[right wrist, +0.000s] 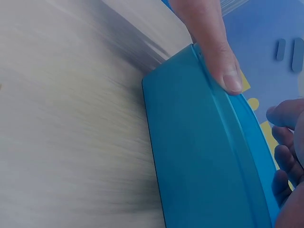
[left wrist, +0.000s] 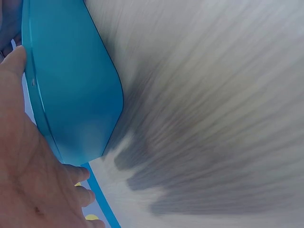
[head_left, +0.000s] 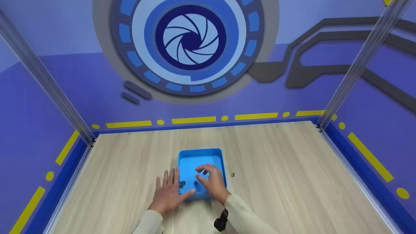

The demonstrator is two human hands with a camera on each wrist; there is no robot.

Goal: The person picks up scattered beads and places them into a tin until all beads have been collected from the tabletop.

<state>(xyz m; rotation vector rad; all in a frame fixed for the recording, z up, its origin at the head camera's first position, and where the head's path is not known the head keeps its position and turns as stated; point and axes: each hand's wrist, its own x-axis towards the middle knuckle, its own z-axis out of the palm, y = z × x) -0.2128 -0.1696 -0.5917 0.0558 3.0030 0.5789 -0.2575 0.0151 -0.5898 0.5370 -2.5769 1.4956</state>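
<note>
A shallow blue tray point(head_left: 200, 152) stands on the wooden table. Several small dark marbles point(head_left: 182, 185) lie by its left wall, and a blue marble point(head_left: 195, 183) sits apart from them on the tray floor. My left hand point(head_left: 168, 193) rests along the tray's left side with straight fingers; its thumb point(right wrist: 230, 78) lies over the front rim. Above the tray's right half hovers my right hand point(head_left: 212, 180), fingers loosely bent, thumb and fingertips apart, with nothing visible between them. To the tray's right, a yellow-green marble point(head_left: 232, 174) lies on the table.
Wood-grain tabletop point(head_left: 276, 156) surrounds the tray on all sides. Blue-purple printed panels point(head_left: 227, 107) rise at the back and both sides, with metal posts point(head_left: 360, 61) at the rear corners. A dark device point(head_left: 221, 221) is fixed at the right wrist.
</note>
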